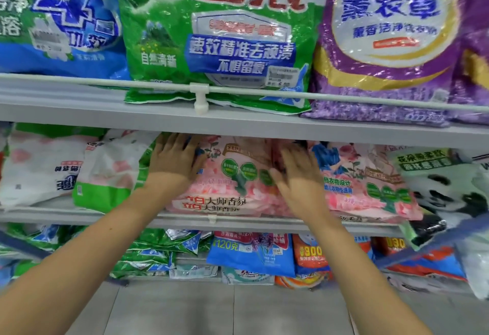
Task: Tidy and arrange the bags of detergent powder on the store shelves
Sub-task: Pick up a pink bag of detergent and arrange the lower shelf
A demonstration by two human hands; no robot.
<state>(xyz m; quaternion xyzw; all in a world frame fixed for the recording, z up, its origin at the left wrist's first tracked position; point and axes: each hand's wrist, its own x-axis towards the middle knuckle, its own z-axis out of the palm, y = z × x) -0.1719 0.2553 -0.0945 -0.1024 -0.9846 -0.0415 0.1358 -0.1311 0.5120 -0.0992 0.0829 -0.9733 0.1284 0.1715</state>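
Note:
A stack of pink flowered detergent bags (235,183) lies on the middle shelf (185,220). My left hand (172,160) presses flat on the left part of the top bag, fingers straight and reaching under the shelf above. My right hand (296,176) lies flat on the bag's right side, fingers spread; it is motion-blurred. A second pink bag (367,183) sits just right of my right hand. White and pink bags (111,173) lie slumped to the left of my left hand.
The upper shelf holds a blue bag (63,17), a green bag (211,43) and a purple bag (391,38) behind a white rail (264,93). A panda-print bag (444,197) juts out at the right. The bottom shelf holds mixed bags (251,252) above a grey floor.

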